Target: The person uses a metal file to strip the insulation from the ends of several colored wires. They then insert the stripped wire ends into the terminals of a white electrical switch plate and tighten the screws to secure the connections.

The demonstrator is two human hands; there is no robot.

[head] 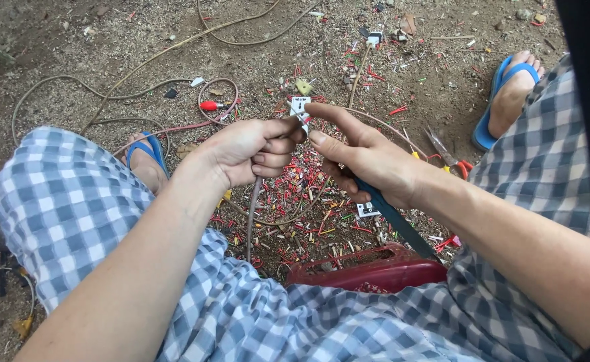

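**Two hands meet on a cable end above a litter of wire scraps**

The person sits low over bare ground, knees in blue-and-white checked cloth spread to either side. The left hand (pixel 251 151) is curled into a closed fist around a brown cable (pixel 253 214), which drops from the bottom of that fist toward the red plastic basin (pixel 375 271) between the knees. The cable's top end pokes out just past the thumb and forefinger of this hand.

The right hand (pixel 365 161) reaches in from the other side, its forefinger and thumb extended and pinched right at that cable end, touching the left thumb. The remaining fingers are folded around a dark blue-handled tool (pixel 395 218), whose handle slants down from the palm toward the basin's rim. The tool's working end is hidden behind the fingers, so it may be a knife or a stripper; the view does not settle it.

Beyond the basin, under both hands, the ground is strewn with short red and yellow insulation scraps (pixel 308 194). A white socket plate (pixel 299 105) lies just past the fingertips, farther from the basin. To the left of it a red plug (pixel 209 106) sits on a looped cable. Red-handled pliers (pixel 449 157) lie right of the basin, near the foot in a blue sandal (pixel 506 100).
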